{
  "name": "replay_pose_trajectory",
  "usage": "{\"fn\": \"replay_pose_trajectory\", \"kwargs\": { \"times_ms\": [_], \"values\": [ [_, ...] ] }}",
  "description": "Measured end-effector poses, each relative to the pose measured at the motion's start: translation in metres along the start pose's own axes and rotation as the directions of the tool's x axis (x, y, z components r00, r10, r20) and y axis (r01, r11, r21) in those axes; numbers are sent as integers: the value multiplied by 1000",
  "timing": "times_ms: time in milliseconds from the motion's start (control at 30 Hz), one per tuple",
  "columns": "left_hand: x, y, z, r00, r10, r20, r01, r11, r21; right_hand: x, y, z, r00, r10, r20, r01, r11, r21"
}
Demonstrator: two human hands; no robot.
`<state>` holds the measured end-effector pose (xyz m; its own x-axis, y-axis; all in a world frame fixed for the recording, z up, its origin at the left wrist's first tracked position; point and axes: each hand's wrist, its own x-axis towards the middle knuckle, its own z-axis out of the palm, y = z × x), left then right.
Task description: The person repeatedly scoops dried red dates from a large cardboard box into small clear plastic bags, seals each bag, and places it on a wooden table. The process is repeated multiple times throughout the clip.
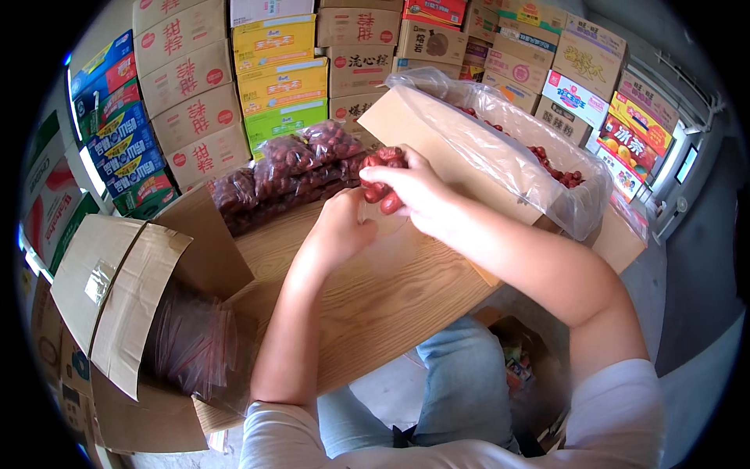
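Several red dried jujubes (384, 176) are gathered in my right hand (419, 184), above the wood-grain table. My left hand (345, 225) is just to the left, its fingers curled and its thumb pointing right. Between and below the hands shows a faint clear plastic bag (391, 237), its edge at my left fingers; its outline is hard to make out. Beyond my left hand, clear bags filled with jujubes (287, 170) are stacked. At the back right, an open carton (451, 146) lined with clear plastic holds loose jujubes (554, 167).
An open cardboard box (123, 293) on the left holds empty zip bags (196, 340) with red seal lines. Stacked printed cartons (199, 97) wall in the far side. Below the table's (363, 319) right edge stands a box of wrappers (518, 363).
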<state>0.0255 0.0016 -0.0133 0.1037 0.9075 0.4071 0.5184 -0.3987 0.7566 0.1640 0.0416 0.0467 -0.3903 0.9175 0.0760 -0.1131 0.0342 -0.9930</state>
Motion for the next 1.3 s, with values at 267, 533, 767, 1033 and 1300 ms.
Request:
{"fn": "replay_pose_trajectory", "kwargs": {
  "times_ms": [267, 533, 767, 1033, 1300],
  "values": [
    [11, -25, -1, 996, -82, -26, 76, 981, -176, 10, 38, 15, 989, -113, -98, 118, 992, 48],
    [13, -33, 2, 992, -89, -86, 66, 970, -235, 14, 39, 16, 994, -69, -84, 81, 984, 156],
    [12, -29, 1, 996, -78, -49, 61, 955, -290, 12, 38, 13, 996, -22, -85, 31, 994, 106],
    [6, -6, -6, 992, -129, -11, 117, 928, -354, 12, 32, 11, 998, 32, -45, -25, 991, 134],
    [5, -15, -6, 982, -182, -42, 162, 944, -287, 6, 28, 6, 996, 77, -35, -74, 995, 61]
  ]
}}
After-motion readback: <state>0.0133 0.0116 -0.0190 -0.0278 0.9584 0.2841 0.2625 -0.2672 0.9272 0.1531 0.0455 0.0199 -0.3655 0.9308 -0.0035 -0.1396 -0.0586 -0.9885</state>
